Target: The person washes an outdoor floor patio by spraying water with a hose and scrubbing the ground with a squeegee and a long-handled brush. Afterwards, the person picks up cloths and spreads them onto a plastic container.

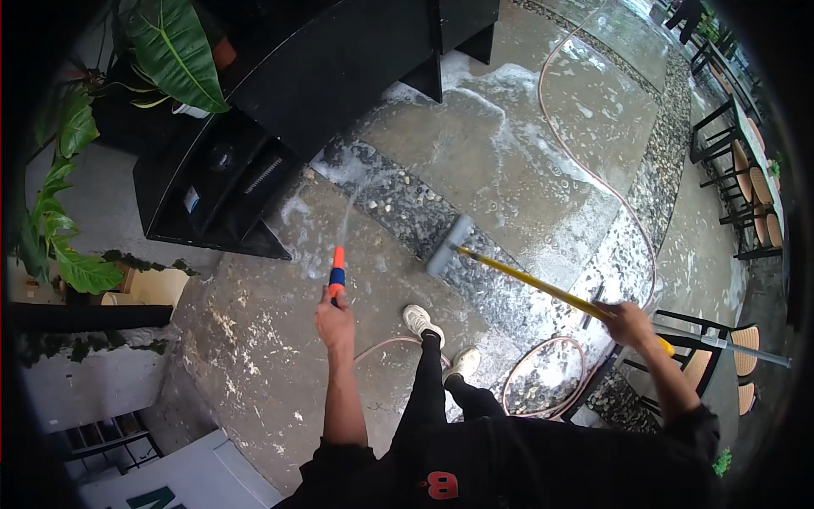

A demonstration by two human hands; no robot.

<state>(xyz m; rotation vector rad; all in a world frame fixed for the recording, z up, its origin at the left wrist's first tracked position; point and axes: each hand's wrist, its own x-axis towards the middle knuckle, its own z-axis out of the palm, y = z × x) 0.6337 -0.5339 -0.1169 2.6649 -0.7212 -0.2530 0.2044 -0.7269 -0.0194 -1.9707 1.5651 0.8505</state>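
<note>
While the left hand (336, 325) wraps its fingers around an orange and blue nozzle (337, 276), a thin stream of water (346, 219) leaves the tip, directed at the ground near the foot of a black shelf unit (335, 81). The right hand (627, 324) grips a yellow pole (534, 282) near its upper end; whether the grey tube (746, 349) beyond that hand is joined to the pole, I cannot tell.

At the pole's far end, a grey head (448, 246) rests on a dark pebbled strip (398, 197), set crosswise to the pole. It sits ahead of the person's feet, to the right of the nozzle and well apart from it. Its underside is hidden.

White foam (500, 123) spreads over the wet concrete floor (280, 339) and across the pebbles. A pinkish hose (582, 167) curves down the right side, and a loop of it lies near the pale shoes (421, 321). Its join with the nozzle is hidden behind the left hand and forearm.

Leafy plants (174, 55) stand by the shelf unit at upper left; small items sit in its compartments. Chairs with tan seats and backs (761, 185) line the right edge. The person wears a black top (543, 462) with a red letter on it.
</note>
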